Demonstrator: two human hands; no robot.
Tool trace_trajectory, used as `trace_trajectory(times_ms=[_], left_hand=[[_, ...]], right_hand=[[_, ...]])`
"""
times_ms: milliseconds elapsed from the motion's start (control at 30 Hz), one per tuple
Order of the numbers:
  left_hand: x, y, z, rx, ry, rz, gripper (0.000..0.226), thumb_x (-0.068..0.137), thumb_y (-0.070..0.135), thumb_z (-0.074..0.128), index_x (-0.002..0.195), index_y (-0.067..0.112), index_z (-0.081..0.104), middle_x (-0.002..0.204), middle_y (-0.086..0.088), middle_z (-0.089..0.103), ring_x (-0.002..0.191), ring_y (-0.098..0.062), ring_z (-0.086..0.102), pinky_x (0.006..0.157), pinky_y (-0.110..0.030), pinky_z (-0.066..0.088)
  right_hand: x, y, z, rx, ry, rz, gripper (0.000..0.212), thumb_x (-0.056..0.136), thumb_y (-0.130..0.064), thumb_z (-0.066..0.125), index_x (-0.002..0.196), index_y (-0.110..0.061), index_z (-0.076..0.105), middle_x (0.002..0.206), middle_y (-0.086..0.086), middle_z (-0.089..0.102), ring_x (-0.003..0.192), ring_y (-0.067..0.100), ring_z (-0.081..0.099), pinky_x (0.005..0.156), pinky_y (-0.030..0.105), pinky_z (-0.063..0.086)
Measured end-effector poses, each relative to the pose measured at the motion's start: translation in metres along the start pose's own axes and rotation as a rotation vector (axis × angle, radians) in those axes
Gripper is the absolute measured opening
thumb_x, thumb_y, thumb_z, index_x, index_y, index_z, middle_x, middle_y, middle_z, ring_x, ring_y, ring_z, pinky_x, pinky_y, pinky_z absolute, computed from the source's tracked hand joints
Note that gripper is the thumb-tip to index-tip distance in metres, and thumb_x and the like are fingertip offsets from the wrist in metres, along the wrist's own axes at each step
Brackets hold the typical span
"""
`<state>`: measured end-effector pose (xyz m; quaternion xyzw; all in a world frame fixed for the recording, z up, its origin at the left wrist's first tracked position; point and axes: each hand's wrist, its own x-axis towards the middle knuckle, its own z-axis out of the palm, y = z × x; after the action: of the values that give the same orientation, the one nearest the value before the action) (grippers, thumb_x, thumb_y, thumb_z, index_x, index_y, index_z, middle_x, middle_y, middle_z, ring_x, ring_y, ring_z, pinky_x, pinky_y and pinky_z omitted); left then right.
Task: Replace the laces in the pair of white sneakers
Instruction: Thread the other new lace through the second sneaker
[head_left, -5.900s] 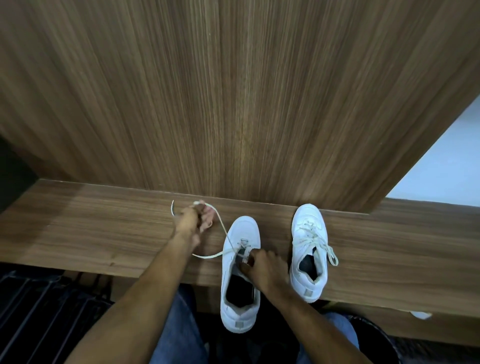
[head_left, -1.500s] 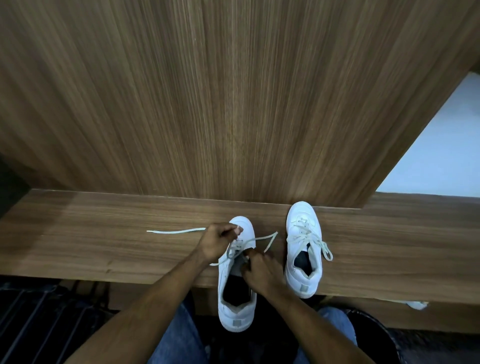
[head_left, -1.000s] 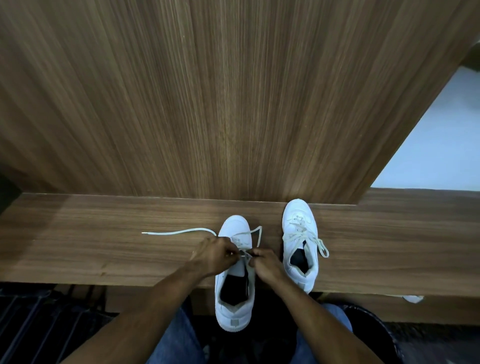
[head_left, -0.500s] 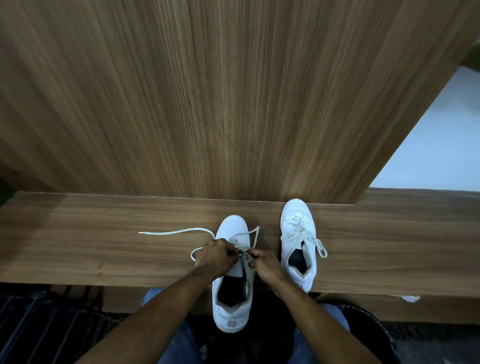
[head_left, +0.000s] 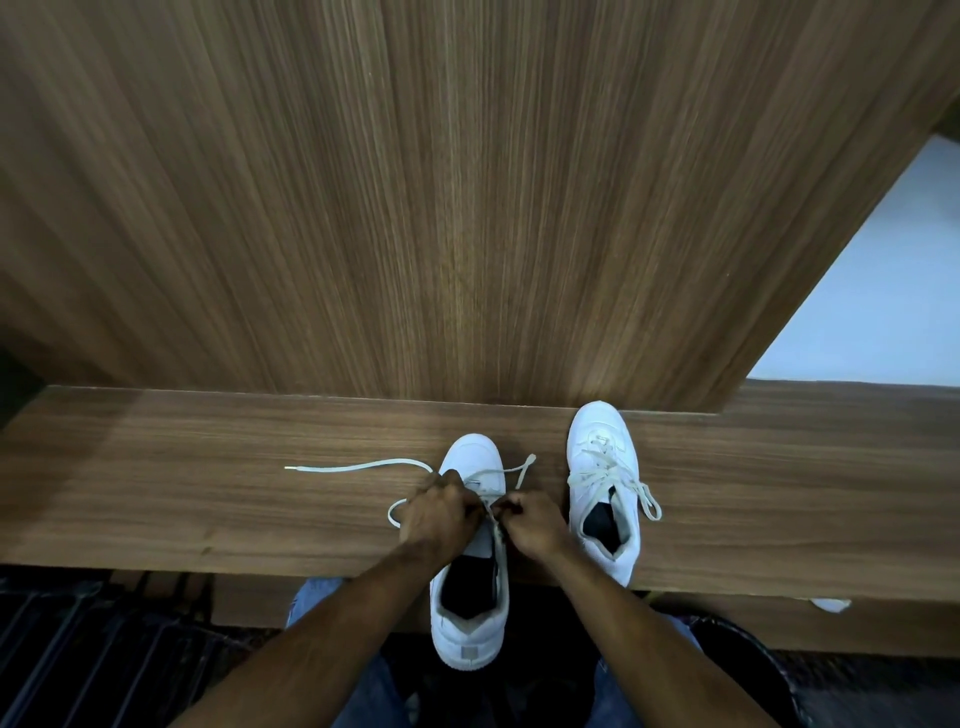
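Lacing in hand on near sneaker (head_left: 470, 639), at tabletop (head_left: 156, 499) edge. Lace (head_left: 358, 466) is pinched at the eyelets by left hand (head_left: 436, 514) and right hand (head_left: 532, 522), fingers curled. Next, likely: end threaded, slack pulled. Far sneaker (head_left: 597, 431) already laced.

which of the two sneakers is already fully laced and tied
The right sneaker, nearer the wall and untouched: its lace crisscrosses and ends in a bow. The left sneaker has loose lace ends, with both hands working at it.

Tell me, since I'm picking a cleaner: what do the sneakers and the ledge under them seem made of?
The two white low-top sneakers look like smooth leather or synthetic, matte with slight sheen. The brown ledge looks like wood-grain laminate or veneer: fine, regular streaks.
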<state>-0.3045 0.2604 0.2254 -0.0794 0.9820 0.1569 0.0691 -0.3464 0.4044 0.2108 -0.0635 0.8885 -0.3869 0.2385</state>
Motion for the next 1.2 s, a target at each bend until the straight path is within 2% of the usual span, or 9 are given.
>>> trace_trajectory(times_ms=[167, 333, 400, 600, 733, 900, 1000, 1100, 1200], left_hand=[[-0.009, -0.008, 0.003, -0.199, 0.081, -0.008, 0.020, 0.080, 0.031, 0.064, 0.099, 0.029, 0.071, 0.114, 0.003, 0.057, 0.116, -0.022, 0.051, 0.093, -0.035, 0.044], [-0.015, -0.019, 0.004, -0.527, 0.136, -0.227, 0.029, 0.068, 0.027, 0.075, 0.089, 0.030, 0.055, 0.098, 0.003, 0.060, 0.094, -0.025, 0.062, 0.082, -0.038, 0.050], [-0.014, -0.021, 0.004, -0.596, 0.104, -0.294, 0.028, 0.068, 0.030, 0.077, 0.083, 0.031, 0.053, 0.084, 0.006, 0.066, 0.089, -0.022, 0.066, 0.076, -0.032, 0.050], [-0.013, -0.019, 0.002, -0.564, 0.062, -0.364, 0.009, 0.070, 0.039, 0.074, 0.076, 0.033, 0.071, 0.089, 0.000, 0.074, 0.090, -0.021, 0.068, 0.078, -0.031, 0.054], [-0.016, -0.016, -0.003, -0.537, 0.031, -0.383, 0.009, 0.071, 0.043, 0.073, 0.073, 0.036, 0.068, 0.092, 0.001, 0.073, 0.094, -0.022, 0.067, 0.082, -0.033, 0.053], [-0.018, -0.015, -0.007, -0.547, 0.017, -0.387, 0.009, 0.071, 0.039, 0.072, 0.066, 0.039, 0.064, 0.093, 0.002, 0.073, 0.094, -0.021, 0.067, 0.082, -0.033, 0.054], [-0.018, -0.016, -0.007, -0.550, 0.016, -0.380, 0.010, 0.071, 0.038, 0.070, 0.063, 0.039, 0.064, 0.092, 0.001, 0.073, 0.092, -0.022, 0.068, 0.082, -0.034, 0.054], [-0.018, -0.016, -0.005, -0.547, 0.013, -0.392, 0.016, 0.070, 0.040, 0.069, 0.057, 0.042, 0.060, 0.091, 0.002, 0.072, 0.090, -0.022, 0.067, 0.082, -0.036, 0.055], [-0.017, -0.015, -0.006, -0.534, 0.002, -0.382, 0.010, 0.070, 0.042, 0.069, 0.062, 0.039, 0.063, 0.092, 0.001, 0.072, 0.092, -0.024, 0.067, 0.082, -0.036, 0.054]], right_hand=[[-0.005, -0.019, -0.012, -0.184, 0.150, -0.004, 0.016, 0.087, -0.019, 0.051, 0.092, -0.025, 0.065, 0.104, 0.000, 0.068, 0.100, 0.025, 0.063, 0.077, 0.030, 0.046], [0.001, -0.039, -0.070, 0.272, 0.745, 0.004, 0.016, 0.088, -0.008, 0.046, 0.087, -0.018, 0.057, 0.095, 0.006, 0.066, 0.094, 0.030, 0.061, 0.074, 0.032, 0.042], [0.002, -0.040, -0.086, 0.265, 0.835, -0.055, 0.014, 0.089, -0.008, 0.047, 0.085, -0.020, 0.055, 0.096, 0.006, 0.065, 0.092, 0.030, 0.061, 0.072, 0.031, 0.038], [-0.014, -0.012, -0.046, -0.395, 0.472, -0.255, 0.024, 0.083, -0.014, 0.053, 0.104, -0.021, 0.063, 0.115, 0.003, 0.053, 0.102, 0.028, 0.059, 0.076, 0.037, 0.049], [-0.022, -0.009, -0.002, -0.498, 0.080, -0.225, 0.030, 0.088, -0.026, 0.048, 0.115, -0.028, 0.061, 0.126, 0.001, 0.057, 0.113, 0.031, 0.058, 0.092, 0.040, 0.046], [-0.013, -0.018, -0.001, -0.230, 0.182, -0.099, 0.018, 0.088, -0.019, 0.051, 0.090, -0.021, 0.069, 0.103, 0.002, 0.070, 0.100, 0.026, 0.063, 0.081, 0.030, 0.048], [-0.001, -0.031, -0.027, 0.288, 0.305, -0.044, 0.024, 0.087, -0.008, 0.050, 0.072, -0.022, 0.062, 0.080, 0.000, 0.068, 0.081, 0.024, 0.063, 0.081, 0.043, 0.054], [0.003, -0.040, -0.064, 0.706, 0.533, -0.093, 0.027, 0.090, -0.003, 0.048, 0.073, -0.021, 0.059, 0.072, 0.003, 0.062, 0.070, 0.020, 0.058, 0.069, 0.040, 0.052], [-0.001, -0.045, -0.091, 0.516, 0.686, -0.187, 0.026, 0.086, -0.002, 0.050, 0.077, -0.024, 0.061, 0.073, -0.002, 0.064, 0.066, 0.010, 0.060, 0.071, 0.037, 0.050]])
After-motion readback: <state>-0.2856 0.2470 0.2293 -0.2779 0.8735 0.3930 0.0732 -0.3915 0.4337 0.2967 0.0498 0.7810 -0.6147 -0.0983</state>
